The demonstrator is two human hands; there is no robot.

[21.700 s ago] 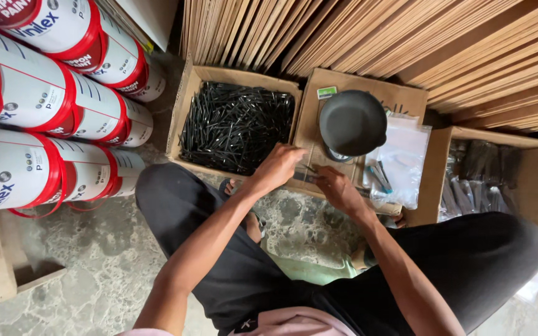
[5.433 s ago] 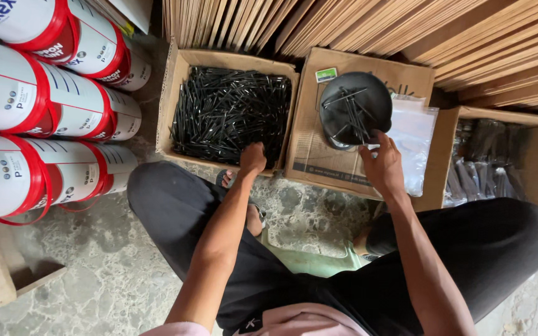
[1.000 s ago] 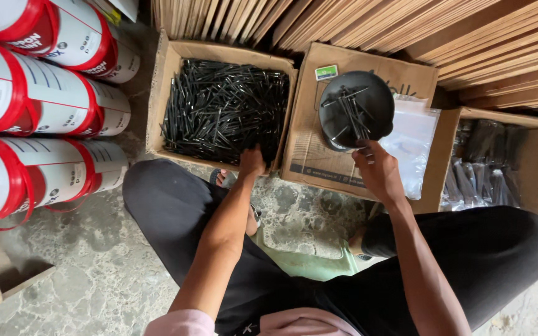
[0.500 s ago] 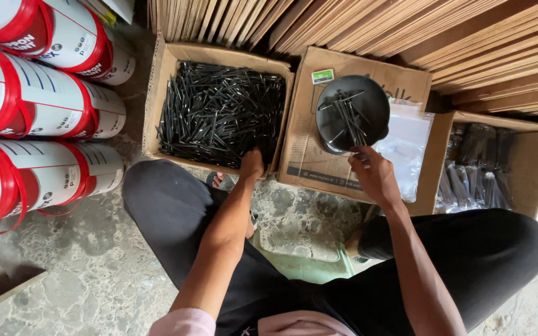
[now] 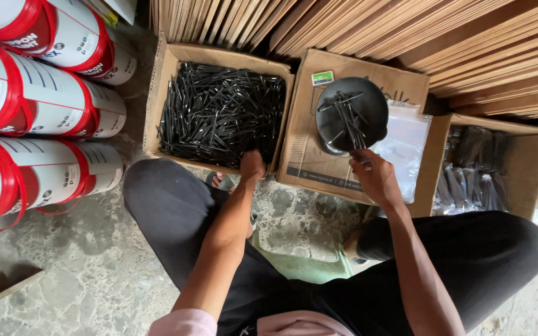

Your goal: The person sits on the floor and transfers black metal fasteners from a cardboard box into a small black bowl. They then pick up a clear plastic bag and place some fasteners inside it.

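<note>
Mottled concrete floor (image 5: 88, 274) fills the near view, and a person squats on it in black trousers, knees spread. Left hand (image 5: 252, 167) reaches over the near wall of an open cardboard box (image 5: 157, 93); its fingers dip out of sight among the black nails (image 5: 222, 112) heaped inside, so how far that grip is closed I cannot tell. Right hand (image 5: 375, 177) sits just below a round black pan (image 5: 351, 115), fingers pinched together at its near rim beside a loose bunch of nails (image 5: 347, 118) lying in it. That pan rests on a closed carton (image 5: 309, 143), clear plastic bags (image 5: 406, 134) beside it. Further right, another open box (image 5: 530, 155) holds bagged dark items. White buckets with red bands (image 5: 32, 106) lie stacked at left; wooden boards (image 5: 406, 31) stand behind everything.
</note>
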